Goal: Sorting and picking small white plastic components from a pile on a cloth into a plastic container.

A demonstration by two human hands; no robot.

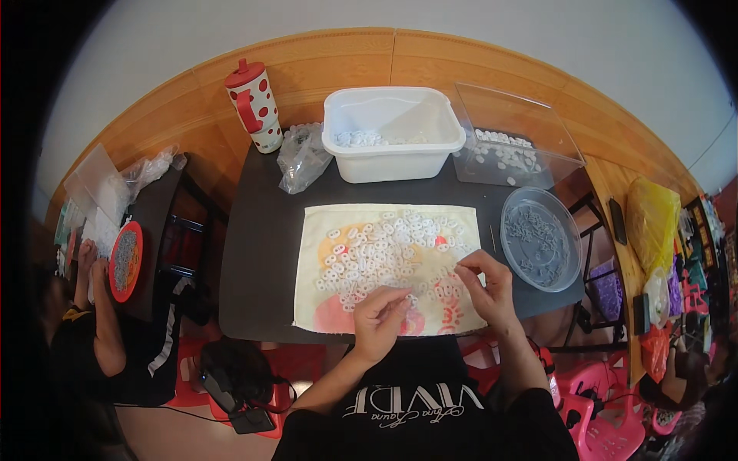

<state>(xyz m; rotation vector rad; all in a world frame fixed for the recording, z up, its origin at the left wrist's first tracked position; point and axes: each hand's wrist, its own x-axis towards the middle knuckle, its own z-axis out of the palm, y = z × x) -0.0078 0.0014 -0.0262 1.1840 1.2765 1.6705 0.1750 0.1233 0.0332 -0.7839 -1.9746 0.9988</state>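
Observation:
On a pale yellow cloth (311, 296) with pink and orange prints lies a spread of small white pieces with two holes each (361, 261). Over the cloth's near edge, my left hand (378, 321) is closed in a pinch, thumb against fingertips. A small whitish bit shows by its fingertips, too small to name. My right hand (490, 290) hovers above the cloth's right edge, its thumb and forefinger bent together. Whatever it holds is too fine to see. Just right of it stands a round clear tub (573, 257) containing small grey pieces.
Behind the cloth sits a white plastic bin (396, 167) with white pieces inside. Left of it are a clear bag (302, 160) and a spotted tumbler (257, 107); right, a clear box (500, 175) of white pieces. Another person's hands (91, 257) work near a red tray (138, 269).

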